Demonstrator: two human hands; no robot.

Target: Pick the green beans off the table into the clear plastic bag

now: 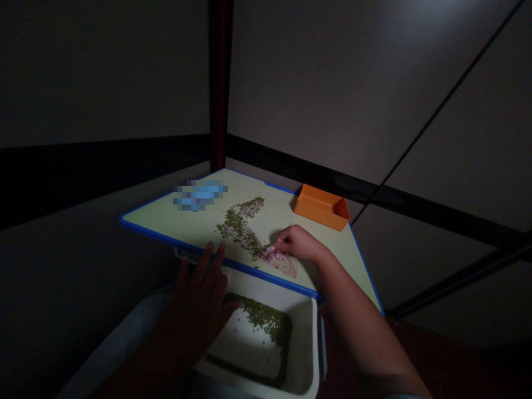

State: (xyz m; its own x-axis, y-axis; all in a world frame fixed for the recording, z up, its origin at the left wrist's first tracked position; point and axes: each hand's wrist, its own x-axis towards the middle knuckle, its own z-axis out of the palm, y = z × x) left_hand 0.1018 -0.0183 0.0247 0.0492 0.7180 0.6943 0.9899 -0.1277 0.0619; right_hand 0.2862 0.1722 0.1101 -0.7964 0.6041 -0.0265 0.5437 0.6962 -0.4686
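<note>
Low in the center of the frame, a white basin sat partly under the near edge of the tabletop, probably so that whatever came over the edge would drop inside. Green grains were banked along its far side and right corner, leaving much of its floor bare. Above it, mid-frame, more of the same lay as a loose, curving trail of grains on the pale tabletop, whose blue rim framed it.

At the trail's near end a pinkish protractor lay almost flat, its curved side toward the lower right. The right hand, entering from the lower right, held it in a narrow pinch at its upper side, perhaps to let the straight side face the grains. The left hand, at lower left, was empty, its fingers spread at the tabletop's edge and its thumb above the basin; whether it bore down on the edge, I could not tell.

Farther out, an orange tray stood at the right far edge, seemingly out of the working area. A blurred blue item lay at the upper left of the tabletop, and behind rose a dark red post between gray panels.
</note>
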